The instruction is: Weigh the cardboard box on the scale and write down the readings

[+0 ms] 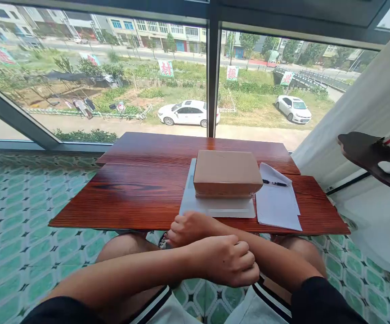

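Observation:
My forearms cross over my lap, the left one in front of the right. My left hand (230, 262) is curled into a fist on the right side, and nothing shows in it. Past it, my right hand (191, 227) is also a closed fist, close to the table's front edge, with no object visible in it. Nearest to the hands on the table lies a flat silver-grey panel, perhaps a closed laptop (228, 209). On top of it rests a brown cardboard box (228, 168). To its right, white paper sheets (277, 204) lie with a dark pen (275, 183) across them.
The dark red wooden table (130, 193) stands before a large window. At the right, a dark shelf (366, 148) holds a white rounded object (389, 168), beside a pale curtain (339, 99). Green patterned tiles (22, 225) cover the floor.

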### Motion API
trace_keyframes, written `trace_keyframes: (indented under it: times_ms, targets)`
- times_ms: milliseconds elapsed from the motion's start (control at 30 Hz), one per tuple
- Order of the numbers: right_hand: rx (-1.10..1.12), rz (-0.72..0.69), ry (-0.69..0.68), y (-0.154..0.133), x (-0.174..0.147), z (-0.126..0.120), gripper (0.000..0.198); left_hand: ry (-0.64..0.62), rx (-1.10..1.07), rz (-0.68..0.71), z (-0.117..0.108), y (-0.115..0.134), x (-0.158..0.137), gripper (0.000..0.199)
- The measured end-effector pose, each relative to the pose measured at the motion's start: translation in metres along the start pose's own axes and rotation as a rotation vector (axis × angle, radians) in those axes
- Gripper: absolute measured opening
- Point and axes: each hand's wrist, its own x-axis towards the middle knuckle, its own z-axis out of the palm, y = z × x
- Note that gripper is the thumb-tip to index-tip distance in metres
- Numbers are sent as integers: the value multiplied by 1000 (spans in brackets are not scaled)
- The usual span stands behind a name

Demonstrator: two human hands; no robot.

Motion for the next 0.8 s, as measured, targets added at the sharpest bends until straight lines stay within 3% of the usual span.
trace_keyframes:
  times_ms: [67, 100, 233, 333, 500, 600, 700, 800]
  targets:
    - [-77, -57, 26, 10, -12, -13, 27, -3, 71, -22, -6, -2, 4, 17]
    - [-112, -18, 50, 14, -19, -22, 28, -5, 101, -41, -10, -3, 6, 18]
    - [-124, 285, 170, 26, -42, -58, 26, -11, 169, -132, -25, -10, 13, 22]
    - [-114, 487, 338, 35, -56, -74, 29, 4, 192, -207, -36, -16, 16, 26]
    - [-101, 611, 657, 51, -83, -79, 35, 87, 215, -437, -43, -28, 6, 30]
    - [-91, 681, 736, 59, -99, -79, 36, 146, 226, -542, -40, -36, -9, 33]
    - [-109, 757, 794, 68, -112, -80, 37, 270, 181, -656, -35, -45, -25, 35]
    - [-74, 841, 943, 78, -120, -80, 38, 425, 113, -764, -30, -55, -38, 31]
